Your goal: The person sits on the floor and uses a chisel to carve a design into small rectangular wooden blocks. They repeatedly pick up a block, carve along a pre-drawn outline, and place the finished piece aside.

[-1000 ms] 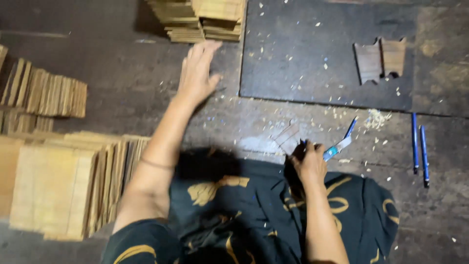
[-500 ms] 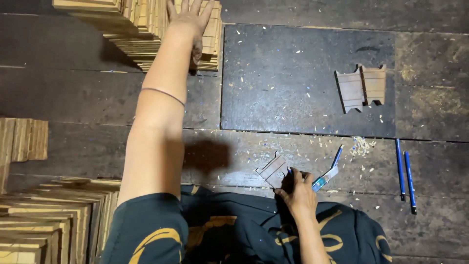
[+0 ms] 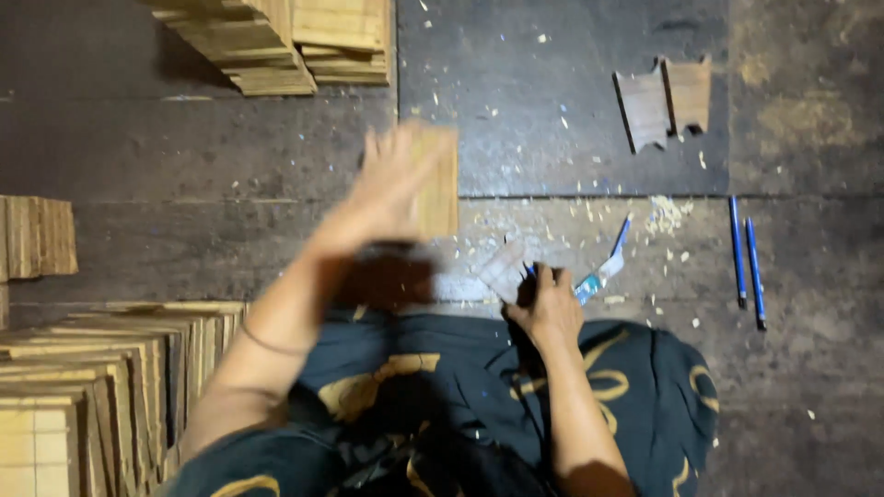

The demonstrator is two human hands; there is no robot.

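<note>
We see two blue pens point(image 3: 746, 258) lying side by side, two notched wooden pieces point(image 3: 665, 101) and wood shavings point(image 3: 665, 213).

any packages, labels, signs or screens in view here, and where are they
No packages, signs or screens show, and no label can be made out.
Nearest to a label: a small pale blue and white piece on the floor beside the right hand, too small to tell what it is.
The left hand, blurred, holds a plain tan wooden tile with no marking.
The stacked wooden tiles at the top are also bare.
</note>
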